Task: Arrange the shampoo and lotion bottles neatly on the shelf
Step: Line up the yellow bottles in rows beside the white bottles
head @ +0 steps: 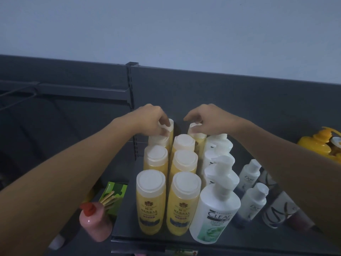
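Note:
Two rows of yellow herbal shampoo bottles (pixel 150 202) with white caps run front to back on the dark grey shelf (pixel 129 218). My left hand (pixel 153 117) grips the cap of the rearmost bottle in the left row (pixel 170 129), which leans to the right. My right hand (pixel 206 119) holds the cap of the rearmost bottle in the right row (pixel 198 140). To the right stands a row of white pump bottles, a Clear bottle (pixel 215 211) at the front.
Two small white Dove bottles (pixel 253 202) and dark patterned bottles (pixel 280 211) stand further right. A yellow pump jug (pixel 316 145) sits at the far right. On a lower level to the left are a pink bottle (pixel 96 224) and a green box (pixel 112 194).

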